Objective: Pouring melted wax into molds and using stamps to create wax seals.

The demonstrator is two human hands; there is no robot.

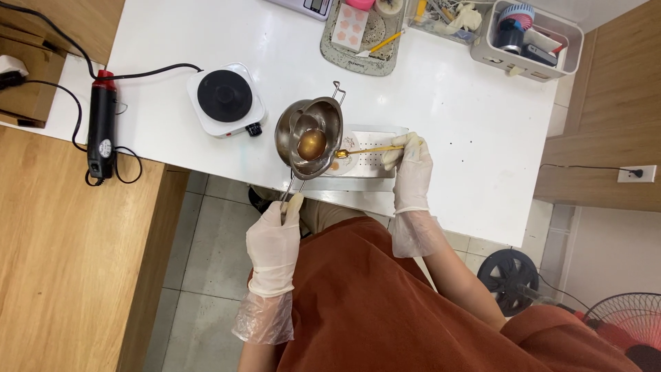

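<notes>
Fingers of the left hand (274, 242) closed round the handle of a steel melting pot (310, 136), tilted over a white tray (375, 155) at the worktop (447, 103) edge. Right hand (411, 165) pinches a gold spoon (368, 150). Pouring step, apparently; steady tilt needed. Amber liquid pools in pot. Hotplate (226, 100) beyond.
</notes>
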